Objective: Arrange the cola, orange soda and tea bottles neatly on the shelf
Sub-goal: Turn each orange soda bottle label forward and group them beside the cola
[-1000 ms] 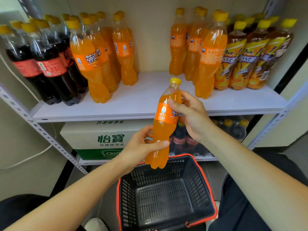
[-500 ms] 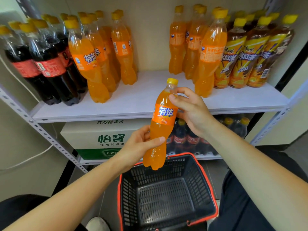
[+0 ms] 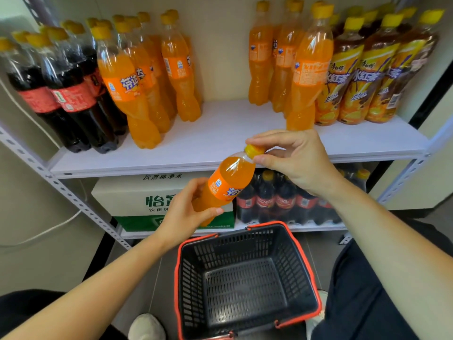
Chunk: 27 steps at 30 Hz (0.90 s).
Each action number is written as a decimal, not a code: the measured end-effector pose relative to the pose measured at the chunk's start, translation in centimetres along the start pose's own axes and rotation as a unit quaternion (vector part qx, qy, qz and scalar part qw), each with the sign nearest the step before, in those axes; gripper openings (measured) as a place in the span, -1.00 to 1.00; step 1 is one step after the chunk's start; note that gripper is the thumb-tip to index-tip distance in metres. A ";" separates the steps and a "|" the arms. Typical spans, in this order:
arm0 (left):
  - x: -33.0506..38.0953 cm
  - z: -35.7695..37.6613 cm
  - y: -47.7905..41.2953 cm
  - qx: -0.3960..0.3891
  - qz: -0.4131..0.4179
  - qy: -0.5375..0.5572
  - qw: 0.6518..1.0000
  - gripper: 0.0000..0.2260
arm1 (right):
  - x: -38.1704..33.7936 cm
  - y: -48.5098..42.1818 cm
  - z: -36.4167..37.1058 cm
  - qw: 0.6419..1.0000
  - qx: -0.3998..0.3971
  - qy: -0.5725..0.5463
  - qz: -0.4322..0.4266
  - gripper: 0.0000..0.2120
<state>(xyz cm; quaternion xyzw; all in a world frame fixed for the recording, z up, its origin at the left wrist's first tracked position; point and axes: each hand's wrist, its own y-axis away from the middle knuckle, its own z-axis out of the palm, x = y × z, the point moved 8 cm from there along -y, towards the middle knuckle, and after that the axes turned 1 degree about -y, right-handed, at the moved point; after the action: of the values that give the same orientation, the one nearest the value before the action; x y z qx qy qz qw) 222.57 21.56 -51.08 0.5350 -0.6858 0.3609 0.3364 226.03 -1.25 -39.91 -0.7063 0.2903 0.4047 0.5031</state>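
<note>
An orange soda bottle with a yellow cap is tilted to the right in front of the white shelf. My left hand grips its lower body. My right hand pinches the neck just under the cap. On the shelf stand cola bottles at the left, a group of orange soda bottles beside them, more orange soda bottles right of a gap in the middle, and tea bottles at the far right.
A black basket with a red rim sits on the floor below my hands, with nothing in it. The lower shelf holds a white and green water carton and a pack of cola bottles. Grey metal uprights frame both sides.
The held bottle has tipped from upright to leaning right. My right hand has slid up from the label to the neck under the cap. My left hand stays on the lower body.
</note>
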 end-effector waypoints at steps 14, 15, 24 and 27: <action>1.3 0.2 0.6 -0.004 -0.004 0.037 0.999 -0.46 | 0.0 0.1 -0.6 0.993 0.067 -0.096 -0.011 -0.75; 1.6 0.2 0.6 -0.006 -0.007 0.046 0.999 -0.46 | 0.0 0.0 -0.6 0.993 0.067 -0.092 -0.007 -0.72; 5.0 -2.0 -0.7 -0.003 -0.059 0.240 0.969 -0.63 | 0.4 1.0 3.1 0.999 -0.025 0.015 0.044 -0.56; 6.0 -3.2 -1.6 0.025 -0.082 0.272 0.959 -0.63 | 0.5 1.6 4.8 0.998 -0.042 0.012 0.054 -0.60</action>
<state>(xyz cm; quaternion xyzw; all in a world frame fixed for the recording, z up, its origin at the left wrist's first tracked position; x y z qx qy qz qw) 223.19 21.12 -44.13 0.4792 -0.5131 0.4814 0.5248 223.60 2.80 -41.94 -0.7151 0.3167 0.4347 0.4465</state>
